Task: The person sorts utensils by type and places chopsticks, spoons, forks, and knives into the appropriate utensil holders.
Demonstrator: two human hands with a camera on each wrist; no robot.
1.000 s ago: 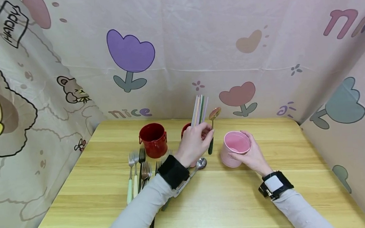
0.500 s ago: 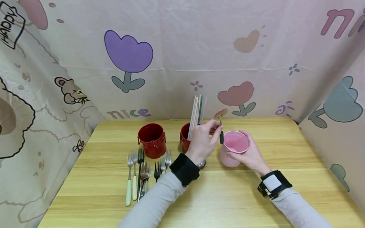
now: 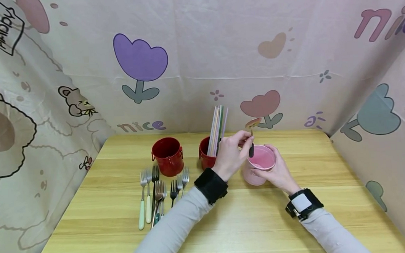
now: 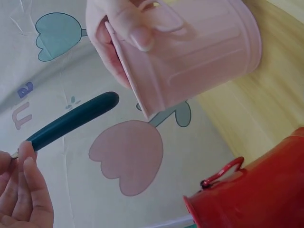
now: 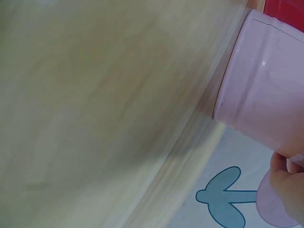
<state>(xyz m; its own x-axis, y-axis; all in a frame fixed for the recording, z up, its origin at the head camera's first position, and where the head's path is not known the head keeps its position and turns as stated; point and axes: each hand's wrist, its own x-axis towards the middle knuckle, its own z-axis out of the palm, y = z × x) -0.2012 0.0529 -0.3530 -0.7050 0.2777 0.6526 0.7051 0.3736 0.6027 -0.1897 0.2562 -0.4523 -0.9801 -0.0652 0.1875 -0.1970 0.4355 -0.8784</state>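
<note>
My left hand [image 3: 232,151] pinches a spoon [image 3: 253,122] with a gold-coloured head and a dark green handle [image 4: 71,121]. The spoon's head points up, and the free end of its handle hangs down at the left of a pink bucket's mouth. That small bucket [image 3: 250,176] stands on the table, gripped near the rim by my right hand [image 3: 277,172]. In the left wrist view, the handle's tip is apart from the bucket's rim. Just left of my left hand, a red bucket [image 3: 205,157] holds several thin coloured sticks [image 3: 215,129].
Another red bucket [image 3: 168,159] stands farther left. Several forks [image 3: 148,196] lie in front of it, some partly behind the left forearm. The wooden table [image 3: 280,229] ends at a printed cloth backdrop [image 3: 194,96].
My left hand has carried the spoon rightward from beside the stick-filled bucket to the pink bucket's mouth. My right hand keeps its grip on the pink bucket, which stays in place.
</note>
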